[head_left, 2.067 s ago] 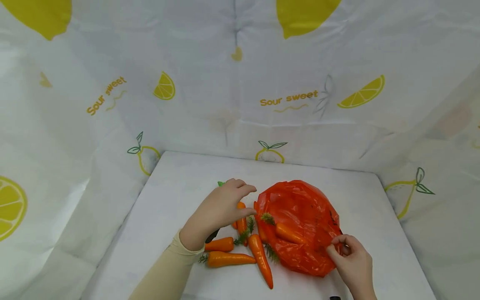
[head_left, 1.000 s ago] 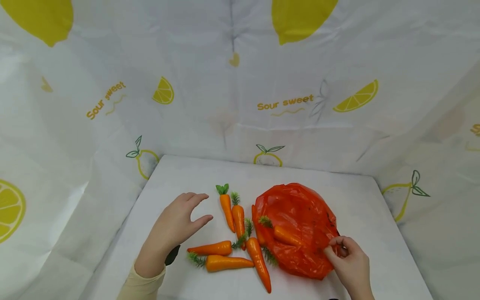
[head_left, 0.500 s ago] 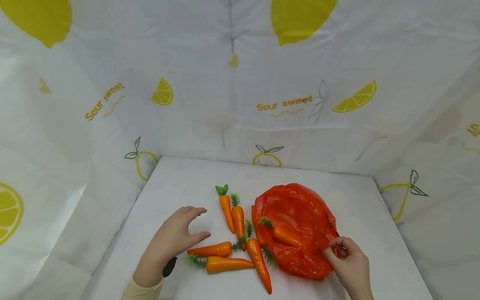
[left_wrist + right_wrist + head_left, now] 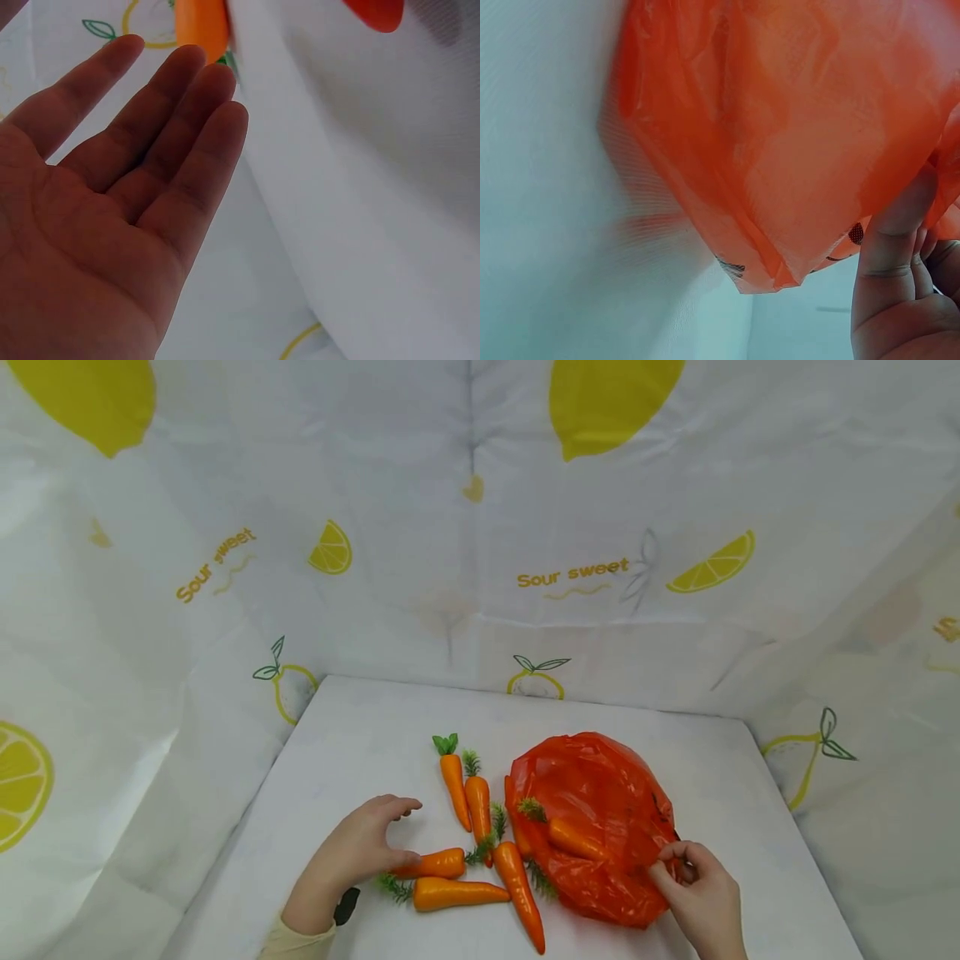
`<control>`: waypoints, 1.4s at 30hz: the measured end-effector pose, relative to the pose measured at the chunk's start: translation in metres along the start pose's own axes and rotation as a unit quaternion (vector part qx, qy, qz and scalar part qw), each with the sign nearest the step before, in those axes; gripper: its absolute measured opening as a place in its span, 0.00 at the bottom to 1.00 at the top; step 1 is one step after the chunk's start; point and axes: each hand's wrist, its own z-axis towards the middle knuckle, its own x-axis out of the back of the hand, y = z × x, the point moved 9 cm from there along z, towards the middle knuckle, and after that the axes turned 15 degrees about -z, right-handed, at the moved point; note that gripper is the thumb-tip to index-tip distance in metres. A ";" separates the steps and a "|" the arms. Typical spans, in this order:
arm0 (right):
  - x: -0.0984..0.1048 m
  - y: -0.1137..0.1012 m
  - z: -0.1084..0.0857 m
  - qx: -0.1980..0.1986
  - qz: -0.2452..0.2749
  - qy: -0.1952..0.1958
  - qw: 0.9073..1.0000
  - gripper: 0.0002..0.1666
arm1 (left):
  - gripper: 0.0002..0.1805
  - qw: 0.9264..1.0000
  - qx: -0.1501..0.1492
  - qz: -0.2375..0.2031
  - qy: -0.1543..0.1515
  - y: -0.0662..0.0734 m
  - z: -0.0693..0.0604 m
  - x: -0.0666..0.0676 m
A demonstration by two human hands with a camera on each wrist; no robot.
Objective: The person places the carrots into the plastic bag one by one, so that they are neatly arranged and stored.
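A red plastic bag (image 4: pixel 600 777) lies on the right of the white table, with a carrot (image 4: pixel 573 838) at its mouth. My right hand (image 4: pixel 703 893) pinches the bag's near right edge; in the right wrist view the thumb presses on the red film (image 4: pixel 795 150). My left hand (image 4: pixel 360 847) is over the tip end of a carrot (image 4: pixel 444 863), fingers spread and relaxed. The left wrist view has the palm (image 4: pixel 112 195) with extended fingers, holding nothing. Another carrot (image 4: pixel 459 894) lies just nearer. Whether the left thumb touches the carrot, I cannot tell.
Two carrots (image 4: pixel 454 789) (image 4: pixel 477 810) lie side by side behind, leafy tops away from me. One more carrot (image 4: pixel 520 893) points toward the near edge, left of the bag. White cloth with lemon prints (image 4: pixel 420 610) hangs around the table (image 4: pixel 375 718).
My left hand has moved from above the carrots out to the left, then down toward the carrot at left. The right hand keeps its pinch on the bag.
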 end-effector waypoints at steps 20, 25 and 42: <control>-0.004 0.003 -0.003 -0.011 0.012 -0.006 1.000 0.15 | 0.40 0.998 -0.013 -0.004 -0.058 -0.016 0.006 -0.023; -0.003 0.002 -0.003 -0.008 0.012 -0.003 1.000 0.14 | 0.39 0.998 -0.022 -0.005 -0.059 -0.016 0.007 -0.023; -0.003 -0.001 -0.003 -0.005 0.009 -0.002 1.000 0.15 | 0.26 0.994 -0.059 -0.034 -0.088 -0.010 0.014 -0.044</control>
